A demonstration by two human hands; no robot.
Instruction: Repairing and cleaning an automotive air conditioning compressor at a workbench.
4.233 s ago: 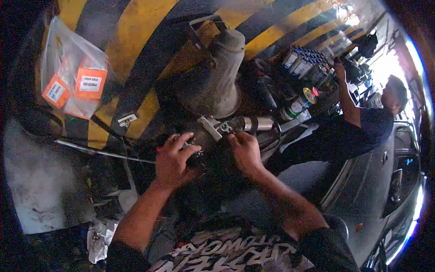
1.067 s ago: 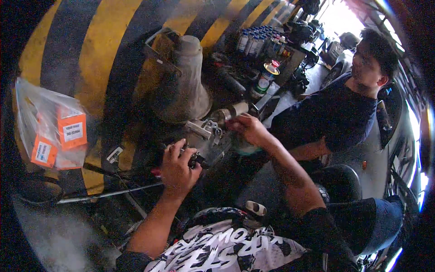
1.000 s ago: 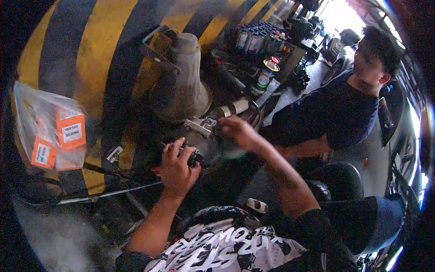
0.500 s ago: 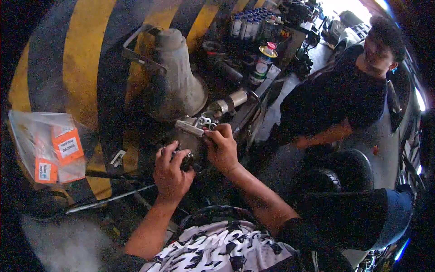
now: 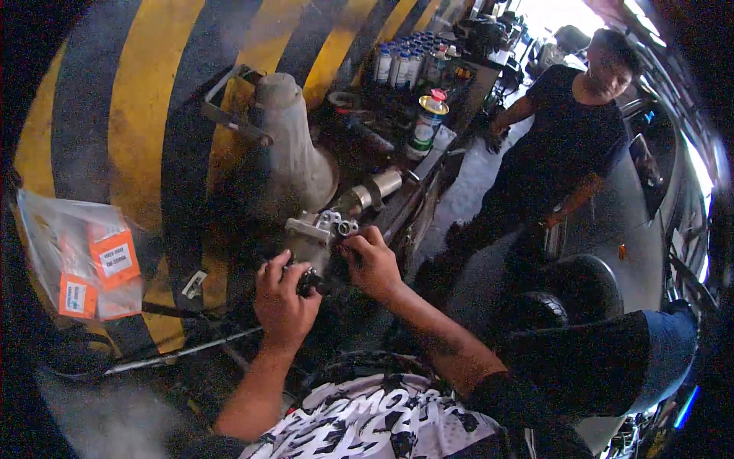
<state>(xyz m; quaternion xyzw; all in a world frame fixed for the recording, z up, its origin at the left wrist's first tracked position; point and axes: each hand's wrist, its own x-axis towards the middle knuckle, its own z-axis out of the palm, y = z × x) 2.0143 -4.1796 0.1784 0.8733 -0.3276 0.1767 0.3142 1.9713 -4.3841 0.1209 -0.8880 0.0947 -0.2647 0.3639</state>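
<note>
In front of me is a silver cast-metal part (image 5: 310, 229) with round bolt eyes at its right end. A greyish body (image 5: 306, 249) shows just beneath it. My left hand (image 5: 284, 310) is closed around a dark metal piece (image 5: 310, 281), partly hidden by its fingers. My right hand (image 5: 375, 264) pinches at the right side of the silver part, its fingertips by the bolt eyes. Whatever lies between those fingertips is too small to make out. Just beyond, a silver metal cylinder (image 5: 382, 185) with a dark band lies on its side.
A grey horn loudspeaker (image 5: 294, 145) with a bracket stands behind the parts. Beyond are a can with a red cap (image 5: 427, 126) and several bottles (image 5: 397, 65). Orange-labelled packages in a plastic bag (image 5: 80, 256) lie left. A person (image 5: 562, 145) stands right, beside a car (image 5: 650, 237).
The whole view has shifted, with the scene sitting slightly lower and further left. My right hand has moved slightly rightward relative to the silver part. The person at right now faces more upright.
</note>
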